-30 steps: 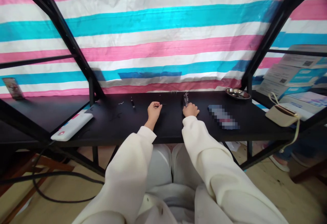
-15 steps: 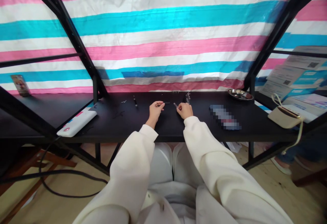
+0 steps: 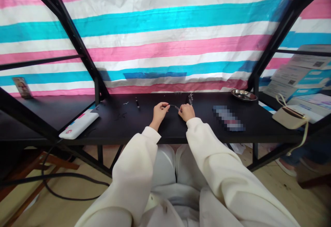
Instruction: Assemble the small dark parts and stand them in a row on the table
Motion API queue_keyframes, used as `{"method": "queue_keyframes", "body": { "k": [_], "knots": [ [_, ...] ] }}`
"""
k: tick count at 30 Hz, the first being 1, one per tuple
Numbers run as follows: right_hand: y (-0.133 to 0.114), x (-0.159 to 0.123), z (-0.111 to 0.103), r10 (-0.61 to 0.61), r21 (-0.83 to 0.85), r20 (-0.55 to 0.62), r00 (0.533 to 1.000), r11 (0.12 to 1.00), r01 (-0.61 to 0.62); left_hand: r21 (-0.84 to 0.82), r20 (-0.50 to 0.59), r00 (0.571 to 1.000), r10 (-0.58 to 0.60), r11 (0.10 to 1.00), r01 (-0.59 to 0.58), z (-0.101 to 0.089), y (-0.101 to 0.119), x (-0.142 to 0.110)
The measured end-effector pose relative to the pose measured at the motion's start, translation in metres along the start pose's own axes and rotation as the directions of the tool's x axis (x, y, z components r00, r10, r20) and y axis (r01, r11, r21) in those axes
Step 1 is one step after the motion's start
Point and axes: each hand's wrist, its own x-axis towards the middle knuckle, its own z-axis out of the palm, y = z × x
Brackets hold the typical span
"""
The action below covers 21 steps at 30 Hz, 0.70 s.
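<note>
Between the fingers of my left hand [image 3: 160,113] is a thin dark rod-like piece [image 3: 172,105], pointing to the right. My right hand [image 3: 187,112] pinches a slim greyish, see-through tube-like piece [image 3: 177,108]. The two pieces meet end to end just above the black table; whether one sits inside the other is too small to tell. Left of my hands lies a short dark pen-like piece [image 3: 137,104]. Small clear and whitish bits [image 3: 190,99] lie behind my right hand, and a row of tiny parts [image 3: 178,92] lies at the back edge.
On the black table [image 3: 144,130] are a white power bank [image 3: 79,126] at left, a blurred-out flat item [image 3: 228,118] at right and a shiny metal dish [image 3: 244,95] behind it. A cream pouch [image 3: 289,117] and boxes [image 3: 300,75] stand far right. Black frame posts rise on both sides.
My left hand has moved slightly to the right, bringing the dark rod-like piece up against the tube-like piece. The gap between them has closed. My right hand has barely moved.
</note>
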Motion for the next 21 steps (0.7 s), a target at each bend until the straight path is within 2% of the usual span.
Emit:
{"method": "queue_keyframes", "body": {
  "k": [8,13,16,21],
  "knots": [
    [-0.0037,-0.0010,-0.0010,-0.014,-0.020,-0.032,0.999,1.000,0.013,0.131,0.017,0.992,0.124,0.983,-0.125,0.0017,0.0013,-0.0053],
    [-0.0050,-0.0012,-0.0017,-0.067,0.024,-0.058,0.996,0.997,0.068,0.176,0.078,0.988,0.134,0.974,-0.146,0.0010,0.0012,-0.0065],
    [-0.0048,-0.0015,-0.0015,-0.139,0.062,-0.087,0.986,0.988,0.145,0.143,0.102,0.989,0.104,0.983,-0.118,0.0013,0.0011,-0.0062],
    [-0.0058,-0.0023,-0.0014,-0.178,0.142,-0.151,0.972,0.969,0.200,0.008,0.058,0.996,0.060,0.998,-0.061,0.0018,-0.0006,-0.0029]
  ]
}}
